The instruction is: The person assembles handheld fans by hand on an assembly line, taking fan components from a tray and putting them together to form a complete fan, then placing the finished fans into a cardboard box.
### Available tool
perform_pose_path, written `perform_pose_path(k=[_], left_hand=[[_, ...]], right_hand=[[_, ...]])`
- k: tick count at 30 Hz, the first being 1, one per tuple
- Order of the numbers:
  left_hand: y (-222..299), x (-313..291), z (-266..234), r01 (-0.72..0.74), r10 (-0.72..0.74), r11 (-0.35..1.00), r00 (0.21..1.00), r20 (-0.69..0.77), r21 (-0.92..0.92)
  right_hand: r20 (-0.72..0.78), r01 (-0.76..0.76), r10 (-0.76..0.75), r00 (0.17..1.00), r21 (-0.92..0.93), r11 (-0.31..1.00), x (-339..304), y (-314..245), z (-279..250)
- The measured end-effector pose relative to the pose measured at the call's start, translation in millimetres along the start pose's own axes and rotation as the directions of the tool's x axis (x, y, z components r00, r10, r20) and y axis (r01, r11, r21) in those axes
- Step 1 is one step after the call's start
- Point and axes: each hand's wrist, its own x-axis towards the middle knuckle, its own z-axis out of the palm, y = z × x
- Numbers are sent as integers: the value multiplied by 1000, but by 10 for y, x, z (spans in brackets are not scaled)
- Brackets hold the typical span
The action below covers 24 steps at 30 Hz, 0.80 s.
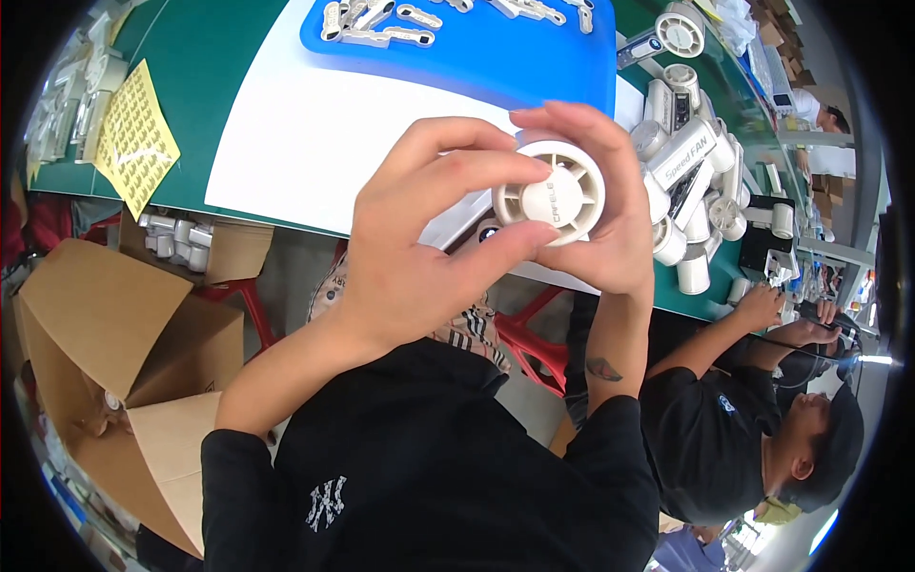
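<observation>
Over the near edge of the table I hold a white handheld fan [564, 232], its round spoked front facing up. My left hand [410, 229] has its thumb and fingertips closed on the round cap at the middle of the grille. Around the far and right side of the fan's head curls my right hand [624, 214]. The fan's handle, with a small dark round spot on it, points to the lower left and is partly hidden behind my left hand. Beneath lies a large white sheet [295, 133].
A blue tray [477, 62] with several white handle-shaped parts is at the far side. Assembled white fans [681, 162] are heaped right on the green table [205, 57]. A yellow sticker sheet [138, 124] lies left, above open cardboard boxes [95, 305]. A co-worker [705, 419] works at right.
</observation>
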Motion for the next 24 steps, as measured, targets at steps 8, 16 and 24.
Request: perform_pose_path(k=[8, 16, 24], left_hand=[[207, 148, -166, -102, 79, 988, 978, 191, 116], [244, 237, -228, -175, 153, 985, 890, 430, 11], [252, 253, -228, -179, 172, 983, 810, 561, -43]], right_hand=[[161, 128, -169, 972, 241, 962, -23, 53, -153], [368, -92, -79, 927, 425, 901, -62, 57, -198], [586, -236, -103, 804, 473, 849, -45, 197, -169]])
